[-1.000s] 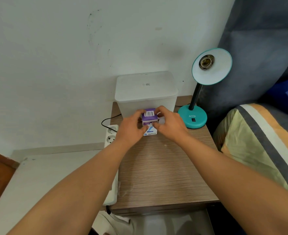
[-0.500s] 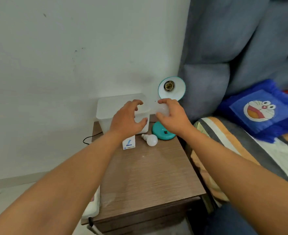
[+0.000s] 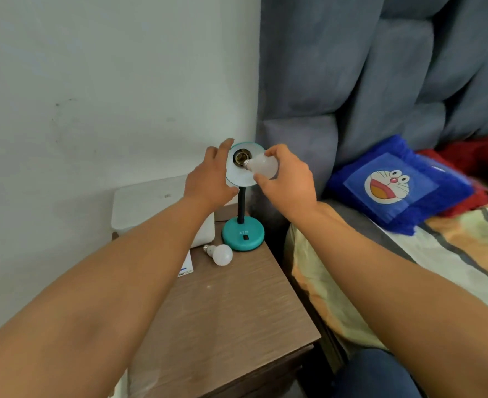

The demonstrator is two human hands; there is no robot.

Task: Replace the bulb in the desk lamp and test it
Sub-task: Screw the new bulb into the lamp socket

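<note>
— Wood-grain brown is nearest to me: the worktop [image 3: 237, 326], with my two bare forearms reaching over it toward the teal desk lamp [image 3: 243, 231].

— What lies just short of the lamp?

— A white bulb [image 3: 220, 254] on its side, just in front of the lamp's round base and apart from it, its metal cap pointing left. Left of that, a small white box [image 3: 186, 268] peeks from under my left arm. Behind the box, left of the lamp, stands a white plastic container [image 3: 151, 206].

— And your hands?

— My left hand [image 3: 208, 182] cups the left edge of the lamp's shade [image 3: 238, 176], fingers [image 3: 225, 147] curled over the rim. My right hand [image 3: 290, 182] has its fingers closed around a second white bulb [image 3: 261, 167], metal cap aimed at the brass socket [image 3: 240, 157] in the shade, right at its mouth. Whether the threads have caught, I cannot tell.

— Beyond the lamp?

— To its right, a blue cartoon-cat cushion [image 3: 395, 185] on the bed; behind it, a grey curtain [image 3: 366, 67] and a pale wall [image 3: 108, 81].
</note>
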